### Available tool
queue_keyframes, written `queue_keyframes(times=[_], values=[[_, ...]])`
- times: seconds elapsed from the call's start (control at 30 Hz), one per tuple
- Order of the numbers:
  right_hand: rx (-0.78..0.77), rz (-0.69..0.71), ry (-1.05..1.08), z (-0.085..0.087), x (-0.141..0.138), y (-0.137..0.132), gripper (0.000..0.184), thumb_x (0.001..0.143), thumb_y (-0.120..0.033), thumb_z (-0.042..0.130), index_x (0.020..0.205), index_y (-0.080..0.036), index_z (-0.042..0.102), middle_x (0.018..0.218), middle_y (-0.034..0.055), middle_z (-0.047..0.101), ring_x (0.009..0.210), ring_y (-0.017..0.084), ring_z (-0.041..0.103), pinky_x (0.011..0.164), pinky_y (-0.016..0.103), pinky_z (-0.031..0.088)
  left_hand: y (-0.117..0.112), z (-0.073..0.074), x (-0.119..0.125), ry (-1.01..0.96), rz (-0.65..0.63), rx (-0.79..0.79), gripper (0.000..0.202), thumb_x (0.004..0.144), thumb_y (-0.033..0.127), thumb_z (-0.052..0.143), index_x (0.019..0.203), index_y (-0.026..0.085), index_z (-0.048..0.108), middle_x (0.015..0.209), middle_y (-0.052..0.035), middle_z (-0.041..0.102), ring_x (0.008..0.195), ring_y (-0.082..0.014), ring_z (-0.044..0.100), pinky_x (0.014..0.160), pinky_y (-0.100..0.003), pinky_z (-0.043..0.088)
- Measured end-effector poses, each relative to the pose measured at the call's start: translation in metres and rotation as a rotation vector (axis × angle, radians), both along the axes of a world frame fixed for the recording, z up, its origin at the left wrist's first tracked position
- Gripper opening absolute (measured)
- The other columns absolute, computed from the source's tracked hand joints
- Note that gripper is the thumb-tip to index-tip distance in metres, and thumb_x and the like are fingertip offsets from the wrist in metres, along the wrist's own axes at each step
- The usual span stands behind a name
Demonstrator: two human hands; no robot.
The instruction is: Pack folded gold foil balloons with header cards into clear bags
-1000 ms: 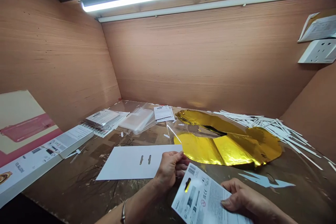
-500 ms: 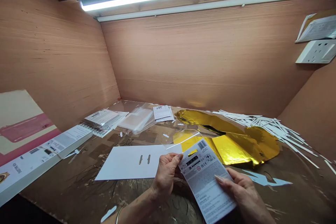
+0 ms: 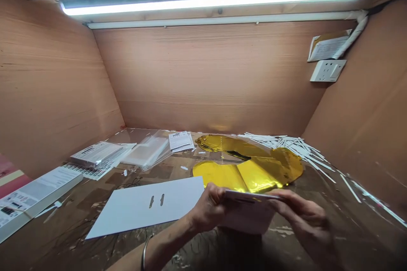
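A printed packaging card (image 3: 248,217) is held between both hands, its top edge tipped toward me so that the print is mostly out of sight. My left hand (image 3: 208,208) pinches it at the left end of that edge. At the right corner, the fingers of my right hand (image 3: 300,216) close on it, slightly blurred. Just behind the card lie gold foil balloons (image 3: 251,173), flat on the table. A white card with two hanger slots (image 3: 133,209) lies left of my left hand.
At the back left are a stack of bagged cards (image 3: 97,152), clear plastic bags (image 3: 148,150) and some printed cards (image 3: 180,141). White straws (image 3: 291,146) pile up at the back right. A long white box (image 3: 38,194) lies along the left. Wooden walls enclose the table.
Both hands have tipped the printed card from face-up to nearly edge-on and raised its near end. The view has swung to the right.
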State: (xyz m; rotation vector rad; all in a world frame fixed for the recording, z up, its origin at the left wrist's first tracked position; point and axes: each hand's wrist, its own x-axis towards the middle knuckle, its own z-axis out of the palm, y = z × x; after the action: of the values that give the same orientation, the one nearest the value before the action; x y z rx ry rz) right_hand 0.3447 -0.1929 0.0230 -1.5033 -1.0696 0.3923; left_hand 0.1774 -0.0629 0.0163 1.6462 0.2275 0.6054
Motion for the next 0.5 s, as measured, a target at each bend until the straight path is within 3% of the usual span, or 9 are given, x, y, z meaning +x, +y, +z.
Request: queue_keyframes(times=[0.13, 0.2, 0.3, 0.37, 0.43, 0.5], values=[[0.023, 0.046, -0.076, -0.026, -0.005, 0.001, 0.017, 0.070, -0.031, 0.060, 0.081, -0.023, 0.070, 0.066, -0.0012, 0.065, 0.059, 0.016, 0.057, 0.056, 0.022, 0.048, -0.004, -0.023, -0.005, 0.030, -0.017, -0.056, 0.014, 0.070, 0.024, 0.059, 0.075, 0.017, 0.071, 0.080, -0.0019, 0.067, 0.078, -0.0205, 0.059, 0.071, -0.029, 0.046], [0.025, 0.048, -0.070, -0.035, -0.006, 0.003, 0.018, 0.071, -0.029, 0.059, 0.086, -0.024, 0.069, 0.068, -0.0018, 0.064, 0.063, 0.016, 0.056, 0.059, 0.022, 0.048, -0.002, -0.018, -0.007, 0.046, -0.024, -0.118, 0.021, 0.064, 0.020, 0.065, 0.084, 0.017, 0.069, 0.084, -0.0026, 0.067, 0.081, -0.0205, 0.058, 0.072, -0.028, 0.046], [0.010, 0.050, -0.057, -0.038, -0.003, 0.005, 0.020, 0.071, -0.029, 0.060, 0.088, -0.025, 0.068, 0.066, -0.0018, 0.062, 0.067, 0.017, 0.057, 0.063, 0.024, 0.048, 0.000, 0.001, -0.005, -0.041, 0.119, -0.242, 0.040, 0.057, 0.016, 0.070, 0.097, 0.017, 0.064, 0.089, -0.0039, 0.066, 0.084, -0.0198, 0.057, 0.076, -0.028, 0.044], [-0.010, 0.060, -0.029, -0.039, -0.001, 0.006, 0.022, 0.071, -0.032, 0.059, 0.089, -0.024, 0.068, 0.069, -0.0009, 0.063, 0.069, 0.019, 0.057, 0.067, 0.026, 0.048, 0.000, 0.009, -0.002, -0.103, 0.152, -0.272, 0.032, 0.063, 0.021, 0.066, 0.094, 0.014, 0.066, 0.085, -0.0057, 0.067, 0.080, -0.0190, 0.058, 0.077, -0.029, 0.043], [-0.054, 0.109, 0.013, -0.041, -0.001, 0.006, 0.024, 0.072, -0.035, 0.057, 0.089, -0.023, 0.068, 0.074, 0.0010, 0.065, 0.072, 0.020, 0.058, 0.068, 0.029, 0.048, -0.002, 0.004, 0.000, -0.115, 0.107, -0.269, 0.024, 0.072, 0.027, 0.059, 0.089, 0.012, 0.068, 0.080, -0.0068, 0.068, 0.075, -0.0190, 0.059, 0.076, -0.031, 0.044], [-0.130, 0.208, 0.039, -0.045, -0.002, 0.005, 0.027, 0.073, -0.039, 0.055, 0.086, -0.020, 0.069, 0.075, 0.0027, 0.066, 0.073, 0.022, 0.059, 0.067, 0.030, 0.049, -0.005, -0.012, 0.000, -0.078, 0.095, -0.278, 0.025, 0.075, 0.029, 0.056, 0.088, 0.012, 0.069, 0.079, -0.0063, 0.068, 0.074, -0.0197, 0.059, 0.073, -0.031, 0.045]])
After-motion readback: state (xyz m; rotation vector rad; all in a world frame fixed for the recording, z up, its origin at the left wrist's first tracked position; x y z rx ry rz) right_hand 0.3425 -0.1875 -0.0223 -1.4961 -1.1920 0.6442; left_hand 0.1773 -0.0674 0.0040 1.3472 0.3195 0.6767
